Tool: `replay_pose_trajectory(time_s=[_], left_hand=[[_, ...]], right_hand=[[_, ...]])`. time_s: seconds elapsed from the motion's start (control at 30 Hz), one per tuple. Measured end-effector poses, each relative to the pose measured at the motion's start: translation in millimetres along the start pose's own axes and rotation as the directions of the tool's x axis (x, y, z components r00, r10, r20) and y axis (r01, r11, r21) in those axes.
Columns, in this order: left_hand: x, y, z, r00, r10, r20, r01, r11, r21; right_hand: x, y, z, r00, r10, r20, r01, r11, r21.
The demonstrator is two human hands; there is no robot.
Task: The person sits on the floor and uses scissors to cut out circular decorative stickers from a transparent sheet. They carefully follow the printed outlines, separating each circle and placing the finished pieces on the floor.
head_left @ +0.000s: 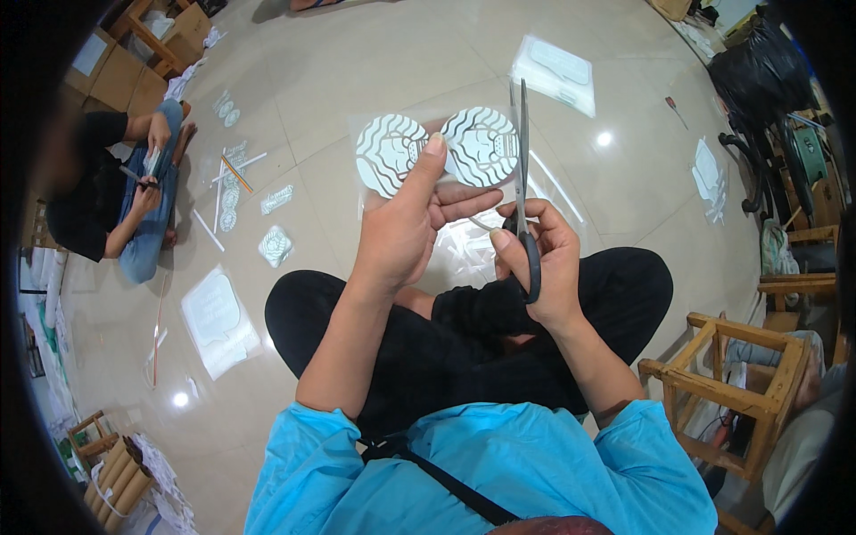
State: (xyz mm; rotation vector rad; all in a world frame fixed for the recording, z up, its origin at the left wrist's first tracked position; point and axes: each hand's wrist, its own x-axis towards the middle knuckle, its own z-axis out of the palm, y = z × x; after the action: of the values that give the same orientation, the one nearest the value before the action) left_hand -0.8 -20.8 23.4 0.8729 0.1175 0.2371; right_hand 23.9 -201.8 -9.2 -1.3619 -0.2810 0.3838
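My left hand (406,209) grips a clear sticker sheet bearing two round white designs with wavy line patterns, the left circle (382,160) and the right circle (481,147). Its thumb lies over the front between the circles, with fingers behind. In my right hand (546,259) is a pair of scissors (522,169) with dark handles. Their long blades point away from me, upright along the sheet's right edge, and look slightly parted at the tips. Below the hands, white scraps (468,250) lie on the floor in front of my crossed legs.
Sticker stacks lie on the tiled floor at far right (555,73) and near left (218,321). Smaller stickers (275,245) and thin strips are scattered leftward. A person (116,187) sits at left holding scissors. A wooden stool (731,383) stands at right, below a black bag (767,76).
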Motion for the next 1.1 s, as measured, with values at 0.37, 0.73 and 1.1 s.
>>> replay_pose_trajectory(time_s=[0.37, 0.73, 1.1], left_hand=[[0, -4, 6, 1.000, -0.024, 0.009, 0.024, 0.999, -0.023], [-2, -8, 7, 1.000, -0.009, 0.017, 0.009, 1.000, 0.017], [-2, -25, 14, 0.997, -0.080, 0.009, 0.080, 0.997, 0.001]], right_hand=[[1, -1, -3, 0.999, -0.030, -0.010, 0.031, 0.999, 0.032], [1, -3, -11, 0.999, 0.009, -0.047, -0.010, 1.000, -0.015], [25, -18, -25, 0.948, -0.201, -0.248, 0.234, 0.965, 0.115]])
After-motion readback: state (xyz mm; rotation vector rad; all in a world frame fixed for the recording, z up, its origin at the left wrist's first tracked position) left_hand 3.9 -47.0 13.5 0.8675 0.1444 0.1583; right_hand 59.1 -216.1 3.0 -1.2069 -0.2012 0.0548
